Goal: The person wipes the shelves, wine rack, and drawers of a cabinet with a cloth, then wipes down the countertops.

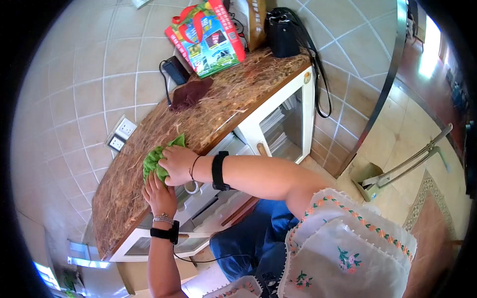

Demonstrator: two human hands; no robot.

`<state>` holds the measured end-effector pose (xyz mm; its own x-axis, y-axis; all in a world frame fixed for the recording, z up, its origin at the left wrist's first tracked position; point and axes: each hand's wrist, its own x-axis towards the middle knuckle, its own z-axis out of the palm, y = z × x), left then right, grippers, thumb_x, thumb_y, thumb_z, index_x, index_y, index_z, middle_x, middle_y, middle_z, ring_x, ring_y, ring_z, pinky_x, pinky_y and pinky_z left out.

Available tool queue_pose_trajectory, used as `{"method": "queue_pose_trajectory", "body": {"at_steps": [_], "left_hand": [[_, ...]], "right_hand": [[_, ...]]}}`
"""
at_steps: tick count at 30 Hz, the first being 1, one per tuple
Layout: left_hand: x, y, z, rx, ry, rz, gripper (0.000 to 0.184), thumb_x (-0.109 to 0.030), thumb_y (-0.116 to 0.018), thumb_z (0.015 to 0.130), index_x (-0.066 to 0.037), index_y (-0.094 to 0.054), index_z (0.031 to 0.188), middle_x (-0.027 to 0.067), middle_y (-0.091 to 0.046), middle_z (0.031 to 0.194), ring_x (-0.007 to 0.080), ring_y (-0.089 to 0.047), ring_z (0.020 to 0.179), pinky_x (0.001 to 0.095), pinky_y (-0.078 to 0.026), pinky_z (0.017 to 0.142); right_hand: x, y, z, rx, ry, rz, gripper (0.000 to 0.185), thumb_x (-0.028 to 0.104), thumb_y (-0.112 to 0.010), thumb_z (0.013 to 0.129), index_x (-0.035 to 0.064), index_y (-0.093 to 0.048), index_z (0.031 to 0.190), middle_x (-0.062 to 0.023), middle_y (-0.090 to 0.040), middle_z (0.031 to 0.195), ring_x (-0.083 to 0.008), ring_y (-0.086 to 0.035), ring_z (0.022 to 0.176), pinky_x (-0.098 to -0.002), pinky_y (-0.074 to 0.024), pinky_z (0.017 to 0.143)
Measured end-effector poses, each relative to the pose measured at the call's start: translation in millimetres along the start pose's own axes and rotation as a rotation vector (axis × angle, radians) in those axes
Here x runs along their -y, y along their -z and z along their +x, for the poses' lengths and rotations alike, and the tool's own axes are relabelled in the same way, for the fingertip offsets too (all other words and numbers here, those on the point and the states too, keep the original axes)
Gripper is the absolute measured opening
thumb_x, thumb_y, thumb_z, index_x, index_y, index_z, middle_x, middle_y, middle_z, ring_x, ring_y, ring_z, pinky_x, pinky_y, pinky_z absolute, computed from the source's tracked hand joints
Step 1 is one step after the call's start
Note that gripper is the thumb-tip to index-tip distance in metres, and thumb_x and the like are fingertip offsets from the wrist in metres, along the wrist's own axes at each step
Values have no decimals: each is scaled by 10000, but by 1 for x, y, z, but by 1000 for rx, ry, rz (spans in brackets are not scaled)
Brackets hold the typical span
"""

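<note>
A crumpled green cloth (155, 161) lies on the brown marbled countertop (124, 184), near its front edge. My right hand (178, 164) is closed on the cloth from the right, its fingers bunched into the folds. Just below, my left hand (160, 196) reaches up to the cloth's lower edge, its fingertips pressed against it; what they grip is partly hidden. Further along the counter rests a dark maroon cloth (191, 94).
Behind the maroon cloth are a black device (176, 70) with a cable, a colourful bag (206, 39) and a black handbag (283, 35). Wall sockets (121, 133) sit beside the counter. Below it is an open drawer (226, 149); a dustpan (370, 181) stands on the floor.
</note>
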<state>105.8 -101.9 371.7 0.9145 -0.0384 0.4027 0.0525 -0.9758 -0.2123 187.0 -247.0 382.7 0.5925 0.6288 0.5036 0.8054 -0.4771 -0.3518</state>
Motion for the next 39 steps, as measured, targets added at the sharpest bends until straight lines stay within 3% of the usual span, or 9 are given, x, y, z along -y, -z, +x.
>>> {"method": "queue_pose_trajectory", "body": {"at_steps": [12,14,16,25,26,27,28,34,39], "left_hand": [[-104,9,44,-12,-109,28,571,-249,-488,837,39,-308,1296,196,-350,1343,335,-306,1263,505,-226,1009],[-125,5,57,-23,-125,40,583,-266,-493,839,34,-306,1303,194,-360,1337,331,-319,1256,504,-244,1001],[-152,8,70,-68,-190,26,594,-306,-483,847,29,-309,1306,188,-375,1327,327,-330,1248,490,-259,997],[-236,0,111,-181,-228,24,544,-329,-445,850,-17,-377,1290,176,-442,1269,305,-389,1208,537,-259,964],[-239,2,112,-187,-205,-8,534,-317,-462,836,-26,-396,1279,168,-458,1254,301,-399,1200,544,-258,959],[-238,4,110,-195,-211,-23,524,-305,-468,827,-31,-406,1270,162,-465,1246,298,-404,1197,548,-264,952],[-236,6,110,-204,-208,-36,515,-292,-475,818,-36,-416,1262,157,-473,1238,296,-409,1194,552,-269,945],[-226,7,109,-224,-154,-97,395,-222,-489,802,-34,-535,1147,172,-541,1165,292,-506,1100,487,-334,924],[-195,-5,93,-113,-306,-297,543,-256,-437,844,-27,-357,1329,220,-359,1349,397,-293,1268,559,-160,1027]], "right_hand": [[-78,60,-48,-127,-44,14,413,339,-562,668,28,-597,936,-188,-554,1018,-327,-514,1014,-409,-395,904],[-93,84,-58,33,-93,-1,441,355,-561,666,42,-600,973,-180,-559,1058,-323,-524,1018,-408,-409,897],[-112,92,-72,-149,-134,-51,440,347,-561,673,61,-601,1006,-163,-566,1086,-307,-533,1028,-411,-416,894],[-153,149,-108,-152,-269,-122,482,311,-564,693,37,-564,1089,-185,-554,1145,-316,-505,1089,-395,-381,949],[-165,140,-108,-203,-240,-177,510,339,-576,711,38,-548,1121,-189,-535,1181,-320,-487,1120,-398,-371,961],[-170,136,-107,-245,-227,-202,634,524,-553,737,25,-561,1128,-202,-547,1160,-330,-510,1087,-401,-392,937],[-171,133,-105,-259,-228,-254,636,537,-570,739,25,-565,1116,-205,-551,1149,-334,-511,1082,-405,-391,935],[-159,140,-88,-13,-411,-163,554,375,-614,773,21,-506,1185,-203,-526,1188,-323,-493,1115,-370,-384,939],[-138,131,-85,107,-373,-303,528,214,-531,779,17,-422,1256,-233,-476,1227,-372,-458,1131,-389,-364,957]]}}
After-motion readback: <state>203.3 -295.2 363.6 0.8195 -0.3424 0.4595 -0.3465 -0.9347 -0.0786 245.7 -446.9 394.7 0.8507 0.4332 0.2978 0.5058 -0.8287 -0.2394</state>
